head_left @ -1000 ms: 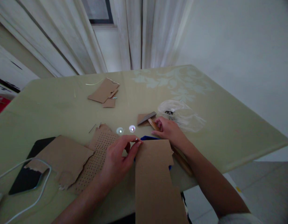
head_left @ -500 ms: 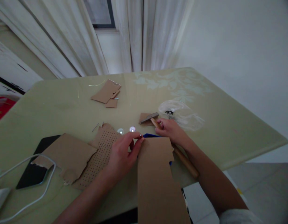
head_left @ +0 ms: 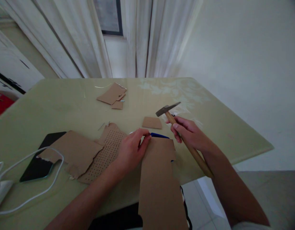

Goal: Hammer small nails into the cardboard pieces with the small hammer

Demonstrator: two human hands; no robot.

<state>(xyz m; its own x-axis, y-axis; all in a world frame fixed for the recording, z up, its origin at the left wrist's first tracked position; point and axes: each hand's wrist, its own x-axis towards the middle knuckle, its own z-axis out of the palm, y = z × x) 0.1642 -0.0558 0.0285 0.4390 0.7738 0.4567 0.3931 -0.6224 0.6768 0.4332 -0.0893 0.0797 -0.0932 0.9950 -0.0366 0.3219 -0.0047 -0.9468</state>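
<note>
My right hand (head_left: 189, 132) is wrapped around the wooden handle of a hammer (head_left: 171, 116), holding it tilted above the table with its steel head up and to the left. At the top left corner of a long cardboard piece (head_left: 161, 179), my left hand (head_left: 133, 148) pinches what looks like a small nail, mostly hidden by the fingertips. Under the cardboard's far end a blue object (head_left: 159, 135) shows its edge; the rest of it is covered. Just beyond lies a small cardboard square (head_left: 152, 122).
Left of my left hand are a cardboard piece full of holes (head_left: 106, 143), a torn cardboard piece (head_left: 73, 150) on a black flat device (head_left: 34, 166), and a white cable (head_left: 48, 191). Thin metal pins (head_left: 101, 126) lie nearby. Cardboard scraps (head_left: 111, 94) rest farther back.
The hammer has been lifted off the small cardboard square and my right hand has moved right with it, its grip turned. My left hand keeps its pinch at the cardboard corner.
</note>
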